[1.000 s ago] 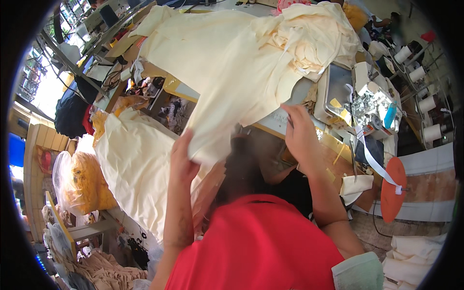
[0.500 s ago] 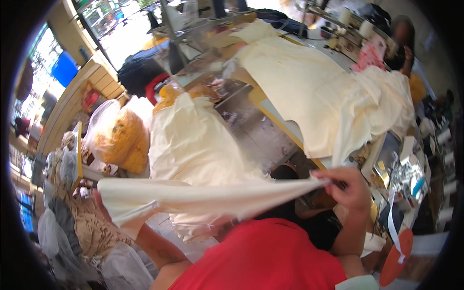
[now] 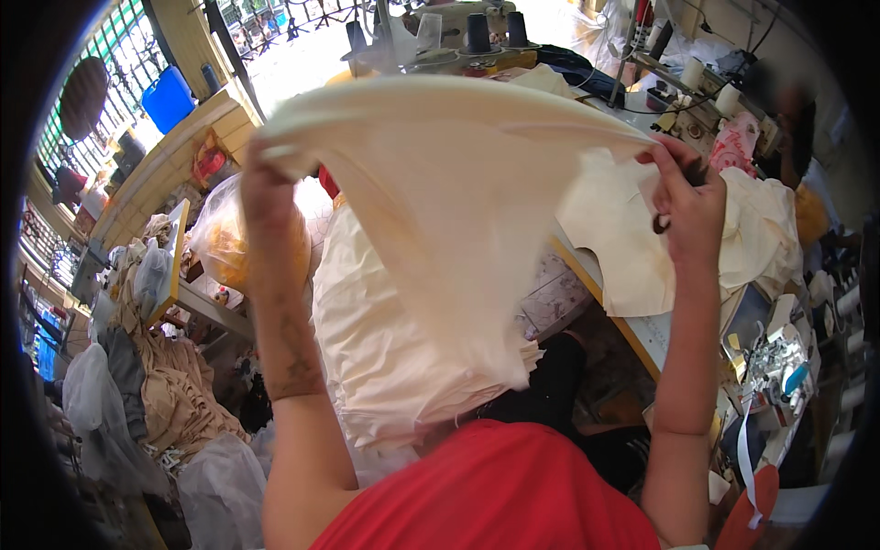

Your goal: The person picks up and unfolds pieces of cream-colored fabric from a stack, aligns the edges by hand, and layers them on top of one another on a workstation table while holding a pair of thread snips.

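A cream fabric piece is stretched in the air between my raised hands, its lower part hanging down and smeared by motion. My left hand, blurred, is closed on its left end. At the other end my right hand pinches a corner between thumb and fingers. A small dark ring-shaped thing shows at the right palm; its kind is hidden. Below the raised cloth lies a thick stack of cream fabric in front of me. More cream fabric is spread over the table at right.
A clear bag of yellow-orange material stands at left, with tan cloth heaped nearer. The sewing machine is at right, beside the table edge. Dark thread cones stand at the back. A person is at far right.
Both hands have risen and moved farther away, lifting the fabric from a low, narrow stretch to a high, spread one. My left hand has shifted right and turned from flat beneath it to gripping.
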Demonstrator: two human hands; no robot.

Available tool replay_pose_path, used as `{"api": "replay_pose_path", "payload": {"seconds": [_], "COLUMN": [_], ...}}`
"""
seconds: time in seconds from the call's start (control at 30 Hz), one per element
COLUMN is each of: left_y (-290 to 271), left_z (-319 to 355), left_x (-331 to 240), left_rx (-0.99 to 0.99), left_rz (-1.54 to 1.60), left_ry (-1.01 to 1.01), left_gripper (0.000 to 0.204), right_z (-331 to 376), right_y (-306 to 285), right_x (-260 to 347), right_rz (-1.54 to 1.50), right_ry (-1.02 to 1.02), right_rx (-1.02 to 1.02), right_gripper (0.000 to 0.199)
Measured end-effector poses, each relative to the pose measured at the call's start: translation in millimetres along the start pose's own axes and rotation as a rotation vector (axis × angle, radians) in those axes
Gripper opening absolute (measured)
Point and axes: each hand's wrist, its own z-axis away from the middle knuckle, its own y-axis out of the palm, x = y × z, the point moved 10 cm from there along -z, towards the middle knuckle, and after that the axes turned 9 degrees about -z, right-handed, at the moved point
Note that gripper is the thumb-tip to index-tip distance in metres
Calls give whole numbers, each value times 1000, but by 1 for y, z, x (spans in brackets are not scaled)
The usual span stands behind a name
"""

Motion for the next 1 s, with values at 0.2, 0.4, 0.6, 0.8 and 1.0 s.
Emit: {"api": "replay_pose_path", "payload": {"seconds": [0.2, 0.4, 0.6, 0.8, 1.0], "left_y": [-55, -123, -168, -45, 128], "left_z": [140, 292, 385, 284, 264], "left_x": [-172, -58, 79, 132, 272], "left_rx": [-385, -652, -407, 80, 510], "left_rz": [-401, -749, -1505, -1555, -901], "left_ry": [140, -345, -770, -260, -466], "left_gripper": [48, 32, 33, 38, 27], "right_z": [51, 141, 214, 219, 277], "right_y": [53, 36, 11, -44, -102], "right_x": [-29, -158, -206, -175, -204], "right_rz": [-52, 264, 487, 716, 840], "right_ry": [196, 372, 85, 473, 552], "right_rx": [150, 324, 504, 258, 170], "right_gripper": [18, 14, 19, 19, 26]}}
